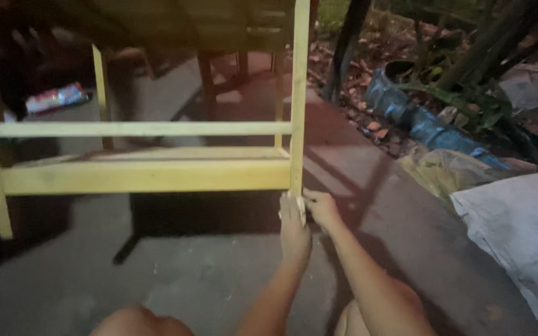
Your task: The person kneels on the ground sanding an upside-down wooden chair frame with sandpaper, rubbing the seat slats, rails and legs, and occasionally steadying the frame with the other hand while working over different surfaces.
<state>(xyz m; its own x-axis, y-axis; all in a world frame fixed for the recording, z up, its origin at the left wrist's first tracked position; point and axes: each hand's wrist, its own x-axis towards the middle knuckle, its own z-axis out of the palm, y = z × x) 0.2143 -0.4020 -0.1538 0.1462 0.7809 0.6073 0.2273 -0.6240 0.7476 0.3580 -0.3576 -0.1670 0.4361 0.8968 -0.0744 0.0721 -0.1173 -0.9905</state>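
Note:
A pale yellow wooden frame with legs and cross rails stands on the concrete floor in front of me. My left hand and my right hand meet at the bottom of its near right leg. Both hands pinch a small pale piece, perhaps sandpaper or cloth, against the foot of that leg. What exactly the piece is I cannot tell in the dim light. My knees show at the bottom edge.
A grey sack or cloth lies at the right. Beyond it are a blue tarp bundle, plants and dry leaves. Another wooden table stands behind the frame. A packet lies at the far left.

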